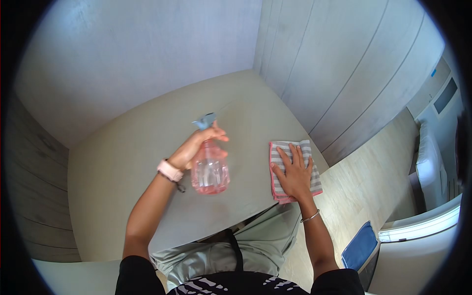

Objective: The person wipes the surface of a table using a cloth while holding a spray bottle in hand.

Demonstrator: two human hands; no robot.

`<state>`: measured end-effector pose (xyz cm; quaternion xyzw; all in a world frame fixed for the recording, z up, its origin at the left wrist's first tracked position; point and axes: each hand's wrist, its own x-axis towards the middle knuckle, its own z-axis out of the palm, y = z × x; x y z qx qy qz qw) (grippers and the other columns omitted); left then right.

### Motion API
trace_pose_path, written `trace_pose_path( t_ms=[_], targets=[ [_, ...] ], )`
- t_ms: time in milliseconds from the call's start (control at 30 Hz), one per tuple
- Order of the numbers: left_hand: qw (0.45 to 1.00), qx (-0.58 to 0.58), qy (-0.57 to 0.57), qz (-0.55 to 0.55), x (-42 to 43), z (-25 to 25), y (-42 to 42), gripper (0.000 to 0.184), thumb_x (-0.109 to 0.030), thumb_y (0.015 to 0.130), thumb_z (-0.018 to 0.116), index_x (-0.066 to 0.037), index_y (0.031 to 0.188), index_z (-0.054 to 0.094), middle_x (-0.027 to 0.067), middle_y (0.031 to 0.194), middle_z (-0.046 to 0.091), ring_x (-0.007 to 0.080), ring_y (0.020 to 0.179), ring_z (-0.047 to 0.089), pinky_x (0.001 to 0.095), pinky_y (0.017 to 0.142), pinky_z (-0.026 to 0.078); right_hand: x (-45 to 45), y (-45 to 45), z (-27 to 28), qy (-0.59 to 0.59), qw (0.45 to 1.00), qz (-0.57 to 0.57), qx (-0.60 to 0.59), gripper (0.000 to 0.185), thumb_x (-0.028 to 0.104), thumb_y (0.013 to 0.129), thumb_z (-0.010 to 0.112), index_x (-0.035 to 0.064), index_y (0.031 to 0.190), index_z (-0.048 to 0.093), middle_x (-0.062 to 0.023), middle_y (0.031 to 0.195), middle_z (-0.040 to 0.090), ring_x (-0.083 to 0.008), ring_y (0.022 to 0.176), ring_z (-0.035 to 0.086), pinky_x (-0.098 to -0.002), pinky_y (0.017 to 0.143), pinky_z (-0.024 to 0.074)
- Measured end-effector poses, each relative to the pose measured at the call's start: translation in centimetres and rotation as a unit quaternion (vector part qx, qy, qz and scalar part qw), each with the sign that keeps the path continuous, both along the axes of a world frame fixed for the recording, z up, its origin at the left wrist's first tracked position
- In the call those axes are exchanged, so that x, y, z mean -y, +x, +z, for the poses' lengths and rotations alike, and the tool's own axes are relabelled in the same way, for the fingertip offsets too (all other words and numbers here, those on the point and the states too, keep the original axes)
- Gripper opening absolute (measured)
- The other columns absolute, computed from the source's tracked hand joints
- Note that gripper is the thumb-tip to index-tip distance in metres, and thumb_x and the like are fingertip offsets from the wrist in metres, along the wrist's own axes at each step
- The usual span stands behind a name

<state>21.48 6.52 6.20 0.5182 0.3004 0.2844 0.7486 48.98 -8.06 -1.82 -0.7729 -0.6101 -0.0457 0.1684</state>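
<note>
A clear pinkish spray bottle [210, 173] with a grey-blue trigger head is held up over the tabletop by my left hand [199, 145]. My left fingers wrap round its neck, just below the head. A little liquid seems to sit at the bottom of the bottle. My right hand [296, 176] lies flat with spread fingers on a folded grey-and-white striped cloth [276, 184] with a pink edge. That cloth rests at the right edge of the table, under my palm.
The beige tabletop [123, 172] meets a pale wall [147, 49] at the back and a panelled wall [324, 64] on the right. A darker wood-look wall [39, 172] stands at left. A blue flat object [360, 247] is low on the right, above the light floor [354, 196].
</note>
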Motion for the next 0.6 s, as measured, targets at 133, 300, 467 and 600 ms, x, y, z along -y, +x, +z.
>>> trace_pose_path(
  t_ms=[133, 300, 467, 600],
  targets=[
    [0.997, 0.035, -0.019, 0.068, -0.1, -1.6, -7.8, 0.041, -0.039, 0.09, 0.06, -0.005, 0.114, 0.058, 0.0101, 0.115, 0.062, 0.0218, 0.077, 0.067, 0.0356, 0.077, 0.057, -3.1, 0.1, 0.3, -0.013, 0.999, -0.02, 0.021, 0.061, 0.054, 0.095, 0.047, 0.0264, 0.15, 0.041, -0.0131, 0.16, 0.026, -0.0321, 0.15, 0.018, -0.0658, 0.115, 0.0056],
    [0.978, 0.119, -0.011, 0.171, 0.3, -3.9, -16.2, 0.046, -0.036, 0.09, 0.059, -0.003, 0.122, 0.056, 0.0147, 0.116, 0.065, 0.0236, 0.076, 0.068, 0.0352, 0.074, 0.056, -12.0, -0.9, 0.1, -0.042, 0.996, -0.081, 0.02, 0.065, 0.058, 0.097, 0.04, 0.0254, 0.153, 0.036, -0.0125, 0.162, 0.021, -0.0322, 0.151, 0.015, -0.0697, 0.113, 0.0039],
    [0.951, 0.165, -0.007, 0.263, 2.1, -4.7, -21.3, 0.047, -0.035, 0.092, 0.055, 0.0, 0.123, 0.056, 0.0162, 0.117, 0.065, 0.0236, 0.07, 0.068, 0.0373, 0.07, 0.057, -19.3, -7.0, 0.4, -0.065, 0.996, -0.058, 0.011, 0.067, 0.059, 0.098, 0.032, 0.0255, 0.156, 0.027, -0.0112, 0.164, 0.016, -0.0323, 0.152, 0.01, -0.0715, 0.113, 0.0017],
    [0.932, 0.191, -0.008, 0.309, 3.7, -5.7, -23.8, 0.047, -0.034, 0.092, 0.055, 0.001, 0.123, 0.056, 0.0167, 0.117, 0.065, 0.0212, 0.067, 0.067, 0.0379, 0.071, 0.057, -20.3, -15.6, -0.6, -0.069, 0.995, 0.072, 0.029, 0.068, 0.06, 0.099, 0.028, 0.0256, 0.157, 0.024, -0.0107, 0.165, 0.014, -0.0321, 0.152, 0.009, -0.0713, 0.113, 0.0002]
  ],
)
